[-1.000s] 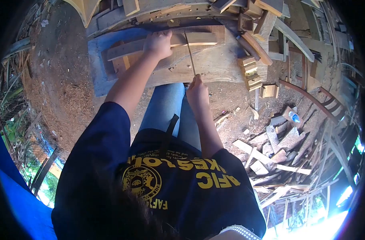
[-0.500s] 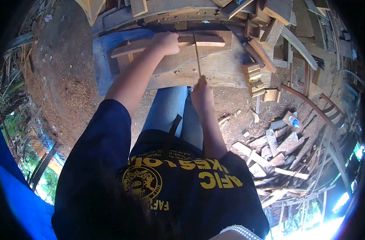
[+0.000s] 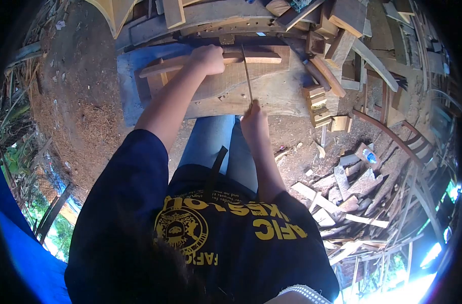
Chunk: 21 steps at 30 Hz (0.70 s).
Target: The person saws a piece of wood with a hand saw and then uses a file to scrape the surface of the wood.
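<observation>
A curved wooden piece [image 3: 264, 57] lies across a wide board on the low workbench [image 3: 281, 96]. My left hand [image 3: 208, 60] is closed over the middle of this piece, pressing it down. In my right hand [image 3: 255, 121], closed near the bench's front edge, is the handle of a handsaw [image 3: 248, 81]. Its thin blade, seen almost edge-on, points away from me and crosses the curved piece to the right of my left hand. The handle is mostly hidden by my fingers. Under the curved piece's left part sits a small wooden block [image 3: 159, 81].
Stacked wood offcuts [image 3: 319, 106] stand at the bench's right end, with curved pieces [image 3: 327, 76] beside them. A scrap heap [image 3: 352, 192] covers the ground at right, with a plastic bottle [image 3: 369, 156] on it. Sawdust [image 3: 99, 119] is spread over the ground at left.
The whole view has shifted slightly, so the bench appears a little lower. Both hands, the handsaw and the curved wooden piece keep nearly the same places relative to each other.
</observation>
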Motion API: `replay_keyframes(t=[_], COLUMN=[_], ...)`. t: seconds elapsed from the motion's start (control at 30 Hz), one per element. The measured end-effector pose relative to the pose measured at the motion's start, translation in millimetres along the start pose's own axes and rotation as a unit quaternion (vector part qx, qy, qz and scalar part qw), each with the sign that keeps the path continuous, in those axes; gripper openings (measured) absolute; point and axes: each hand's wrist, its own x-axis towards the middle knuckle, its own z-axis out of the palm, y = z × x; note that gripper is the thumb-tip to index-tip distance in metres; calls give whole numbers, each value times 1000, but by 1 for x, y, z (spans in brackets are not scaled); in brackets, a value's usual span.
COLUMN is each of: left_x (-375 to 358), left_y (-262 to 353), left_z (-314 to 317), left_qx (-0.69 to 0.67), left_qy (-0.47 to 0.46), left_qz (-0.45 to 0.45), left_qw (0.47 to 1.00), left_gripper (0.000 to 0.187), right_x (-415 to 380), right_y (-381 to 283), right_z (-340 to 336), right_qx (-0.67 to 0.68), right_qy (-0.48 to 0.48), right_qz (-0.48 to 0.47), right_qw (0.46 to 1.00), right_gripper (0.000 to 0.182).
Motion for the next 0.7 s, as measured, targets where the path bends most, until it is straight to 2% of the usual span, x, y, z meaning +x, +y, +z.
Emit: replay_keyframes(t=[0.07,0.17,0.3,0.4,0.5,0.7], left_x=[1,5,6,4,6,6], left_y=[1,-1,-2,-1,-1,-5], left_z=[-2,-8,-7,-8,-8,-12], left_qx=[3,9,11,8,12,6], left_qy=[2,8,4,-4,-7,17], left_qz=[7,10,9,7,4,17], left_qw=[1000,1000,1000,1000,1000,1000], left_gripper=[36,35,35,36,36,36], right_x=[31,53,6,6,36,11], right_y=[-26,-43,-7,-1,-39,-7], right_z=[-9,-6,-2,1,-15,4], right_qx=[-20,-26,-9,19,-15,-7], right_qy=[12,40,25,28,26,18], right_qz=[-40,-44,-52,-46,-43,-34], right_qw=[999,998,998,998,999,999], right_gripper=[25,23,20,20,21,22])
